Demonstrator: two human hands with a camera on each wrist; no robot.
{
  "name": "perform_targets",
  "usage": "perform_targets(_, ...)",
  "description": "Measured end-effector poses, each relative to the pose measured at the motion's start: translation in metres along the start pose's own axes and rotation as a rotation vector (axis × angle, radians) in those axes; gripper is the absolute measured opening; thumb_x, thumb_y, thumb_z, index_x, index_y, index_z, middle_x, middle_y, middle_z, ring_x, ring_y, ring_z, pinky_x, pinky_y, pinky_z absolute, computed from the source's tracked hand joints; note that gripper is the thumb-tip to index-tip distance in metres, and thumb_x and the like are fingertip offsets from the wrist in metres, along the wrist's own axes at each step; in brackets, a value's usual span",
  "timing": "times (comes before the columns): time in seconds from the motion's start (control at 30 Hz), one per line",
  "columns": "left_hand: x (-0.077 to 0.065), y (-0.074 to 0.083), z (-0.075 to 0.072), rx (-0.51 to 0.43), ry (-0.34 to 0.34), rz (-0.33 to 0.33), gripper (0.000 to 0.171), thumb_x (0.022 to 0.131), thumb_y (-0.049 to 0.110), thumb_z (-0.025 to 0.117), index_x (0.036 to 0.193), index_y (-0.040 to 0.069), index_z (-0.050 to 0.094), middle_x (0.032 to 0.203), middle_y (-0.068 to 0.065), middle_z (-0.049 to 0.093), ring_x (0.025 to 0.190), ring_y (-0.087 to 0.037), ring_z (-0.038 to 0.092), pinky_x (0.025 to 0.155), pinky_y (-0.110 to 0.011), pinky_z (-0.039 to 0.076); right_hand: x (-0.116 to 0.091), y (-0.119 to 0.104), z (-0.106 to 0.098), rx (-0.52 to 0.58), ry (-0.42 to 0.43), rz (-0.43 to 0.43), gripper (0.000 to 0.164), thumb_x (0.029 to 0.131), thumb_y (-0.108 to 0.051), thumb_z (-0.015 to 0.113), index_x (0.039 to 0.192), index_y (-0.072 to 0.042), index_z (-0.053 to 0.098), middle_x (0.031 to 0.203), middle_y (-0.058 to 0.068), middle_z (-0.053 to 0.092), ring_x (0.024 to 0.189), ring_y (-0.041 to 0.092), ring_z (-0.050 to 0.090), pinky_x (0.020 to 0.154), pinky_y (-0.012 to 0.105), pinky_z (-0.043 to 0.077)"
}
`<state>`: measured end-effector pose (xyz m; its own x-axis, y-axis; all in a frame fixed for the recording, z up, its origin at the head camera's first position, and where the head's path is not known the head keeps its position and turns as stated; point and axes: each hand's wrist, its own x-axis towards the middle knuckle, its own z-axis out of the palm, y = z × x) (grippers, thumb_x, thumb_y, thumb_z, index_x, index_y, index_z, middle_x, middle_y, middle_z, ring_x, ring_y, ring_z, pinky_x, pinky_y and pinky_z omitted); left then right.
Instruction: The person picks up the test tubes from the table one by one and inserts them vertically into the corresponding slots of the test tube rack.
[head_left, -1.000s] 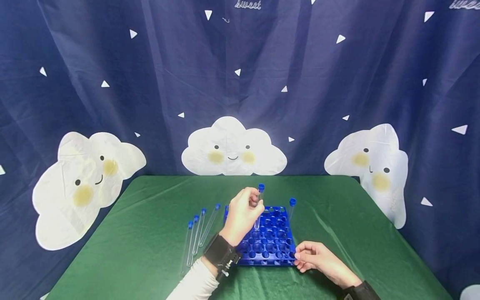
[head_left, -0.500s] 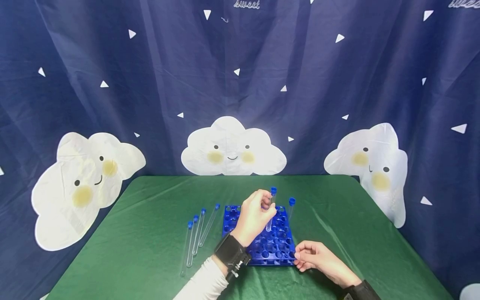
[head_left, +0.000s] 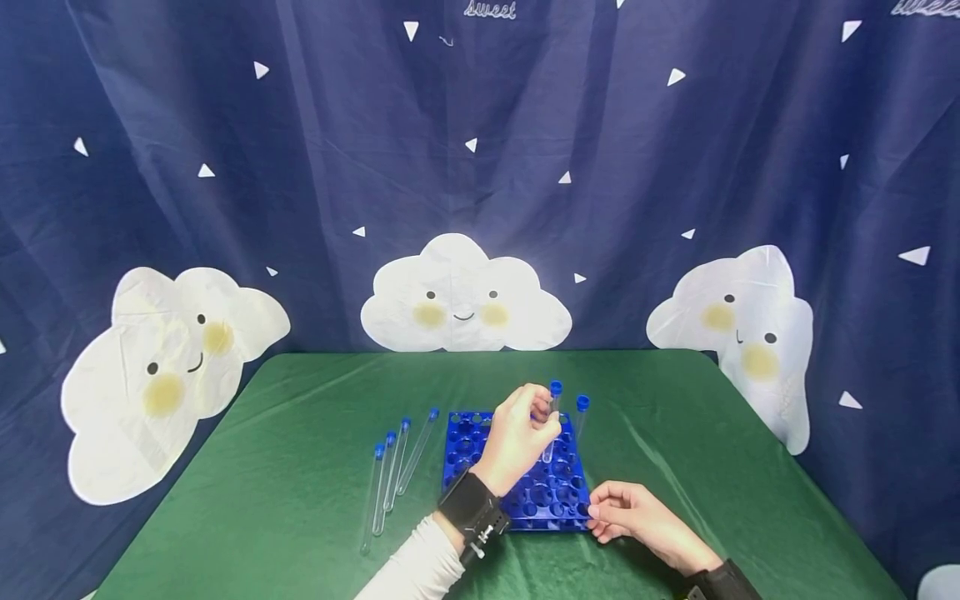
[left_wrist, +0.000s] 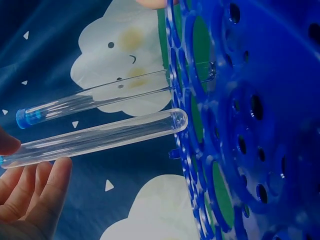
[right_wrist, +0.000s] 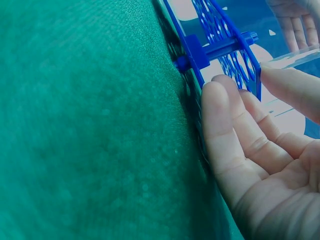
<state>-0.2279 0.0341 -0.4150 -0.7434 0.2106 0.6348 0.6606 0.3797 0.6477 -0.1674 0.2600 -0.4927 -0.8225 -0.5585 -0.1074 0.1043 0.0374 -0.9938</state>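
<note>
My left hand [head_left: 516, 437] pinches a clear test tube [left_wrist: 100, 138] near its blue cap, thumb on one side and fingers on the other. The tube's rounded bottom is at the top plate of a blue test tube rack [head_left: 540, 496]; whether it has entered a hole, I cannot tell. Another capped test tube [left_wrist: 95, 102] stands in the rack close beside it, at the far right corner. My right hand [head_left: 637, 521] holds the rack's near right corner, with the thumb [right_wrist: 290, 90] at the upper plate and fingers by the lower one.
Several capped test tubes [head_left: 384, 492] lie side by side on the green tablecloth [head_left: 285, 483], left of the rack. A dark blue curtain [head_left: 337, 125] with white clouds hangs behind the table.
My left hand has carried its test tube rightward over the rack and slightly down, to near the standing tube. The right hand keeps its place at the corner.
</note>
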Motion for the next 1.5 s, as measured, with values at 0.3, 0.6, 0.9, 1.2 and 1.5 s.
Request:
perform_targets(0.3,-0.002,-0.002,0.002,0.033,-0.044,-0.024,0.021,0.080,0.005,0.069,0.094,0.011,0.056,0.086,0.001,0.058,0.074,-0.003,0.059,0.066,-0.010,0.049,0.000,-0.002,0.000,-0.010,0.004,-0.013,0.029,0.094,-0.009,0.054,0.107,0.017,0.048,0.092,0.013,0.064,0.082,0.017,0.065,0.073,0.034,0.057)
perform_targets(0.6,-0.004,-0.004,0.003,0.083,-0.090,-0.051,0.018,0.079,0.008,0.070,0.093,0.009,0.058,0.084,0.001,0.059,0.072,-0.005,0.059,0.066,-0.010,0.048,0.000,-0.002,0.000,-0.020,0.000,-0.016,0.032,0.095,-0.010,0.054,0.107,0.019,0.047,0.092,0.013,0.064,0.083,0.017,0.065,0.073,0.034,0.057)
perform_targets(0.9,-0.006,-0.007,0.004,0.078,-0.121,-0.052,0.018,0.078,0.007,0.071,0.092,0.008,0.058,0.083,0.000,0.060,0.071,-0.004,0.058,0.064,-0.010,0.048,0.001,-0.003,0.000,-0.023,0.005,-0.014,0.036,0.095,-0.010,0.054,0.108,0.022,0.043,0.093,0.014,0.064,0.083,0.017,0.065,0.074,0.035,0.057)
perform_targets(1.2,-0.007,-0.008,0.003,0.087,-0.133,-0.056,0.019,0.078,0.007,0.071,0.094,0.006,0.059,0.084,0.000,0.060,0.071,-0.006,0.059,0.064,-0.011,0.048,0.000,-0.001,0.000,-0.027,0.009,-0.016,0.036,0.095,-0.010,0.054,0.108,0.022,0.044,0.092,0.013,0.064,0.082,0.017,0.065,0.074,0.035,0.057)
perform_targets(1.5,-0.012,-0.008,0.003,0.104,-0.142,-0.072,0.023,0.079,0.010,0.071,0.098,0.007,0.059,0.087,0.000,0.061,0.073,-0.008,0.060,0.066,-0.012,0.049,-0.001,-0.001,0.001,-0.014,0.001,-0.013,0.032,0.095,-0.011,0.054,0.107,0.018,0.048,0.093,0.013,0.063,0.082,0.017,0.064,0.073,0.033,0.057)
